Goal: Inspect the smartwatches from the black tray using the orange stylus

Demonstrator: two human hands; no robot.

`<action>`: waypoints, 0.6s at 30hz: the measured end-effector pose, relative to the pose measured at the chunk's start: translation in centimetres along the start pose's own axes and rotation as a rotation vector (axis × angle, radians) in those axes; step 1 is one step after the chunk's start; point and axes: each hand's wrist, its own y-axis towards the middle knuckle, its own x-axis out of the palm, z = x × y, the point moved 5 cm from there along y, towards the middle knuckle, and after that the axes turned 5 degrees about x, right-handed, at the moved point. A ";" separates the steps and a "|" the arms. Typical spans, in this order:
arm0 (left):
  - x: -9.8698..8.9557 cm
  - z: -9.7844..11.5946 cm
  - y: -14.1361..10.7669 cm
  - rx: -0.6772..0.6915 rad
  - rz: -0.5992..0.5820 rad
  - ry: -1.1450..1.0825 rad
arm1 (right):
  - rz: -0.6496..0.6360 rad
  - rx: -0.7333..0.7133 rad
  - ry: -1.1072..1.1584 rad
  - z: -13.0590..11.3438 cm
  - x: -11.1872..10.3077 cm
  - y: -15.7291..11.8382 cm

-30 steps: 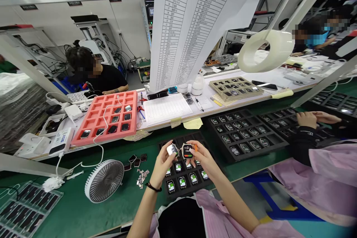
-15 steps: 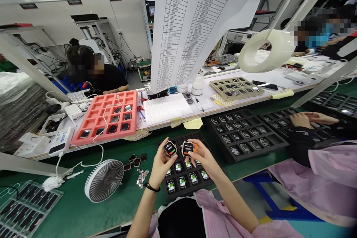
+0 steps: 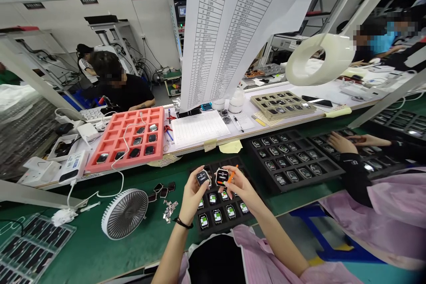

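Note:
My left hand [image 3: 192,195] grips a square black-faced smartwatch [image 3: 203,178] by its sides, with the screen facing up. My right hand [image 3: 241,185] holds a second smartwatch [image 3: 222,177], its screen showing orange and green bars. A thin orange stick [image 3: 233,174] also sits in my right fingers. The two watches are close together but apart. Below both hands lies a black tray [image 3: 223,224] holding rows of watches with lit green screens, and my hands hide its far part.
Left of the tray stand a white-and-grey desk fan [image 3: 124,214] and loose small metal parts [image 3: 168,209]. A pink foam tray [image 3: 158,115] holds watches on the bench behind. To the right, a co-worker's hand [image 3: 342,143] rests over another black tray [image 3: 296,177].
The watch in my left hand has turned from its silver back to its screen facing up. The orange stick shows more. The co-worker's hand has moved left.

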 end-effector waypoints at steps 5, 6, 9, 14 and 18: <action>0.0 0.3 -0.1 -0.023 0.031 -0.020 | 0.004 0.004 -0.002 0.1 0.0 0.0; -0.1 0.3 -0.1 -0.033 0.039 -0.022 | 0.008 0.009 -0.004 0.1 0.1 0.0; -0.1 0.5 -0.1 -0.043 0.052 -0.031 | 0.023 0.015 -0.012 0.0 0.1 -0.1; 0.0 0.2 0.0 -0.047 0.044 -0.045 | 0.069 0.018 -0.007 0.0 0.0 -0.1; -0.1 -0.1 0.0 -0.054 0.042 -0.036 | 0.126 0.024 -0.014 0.5 -0.4 0.1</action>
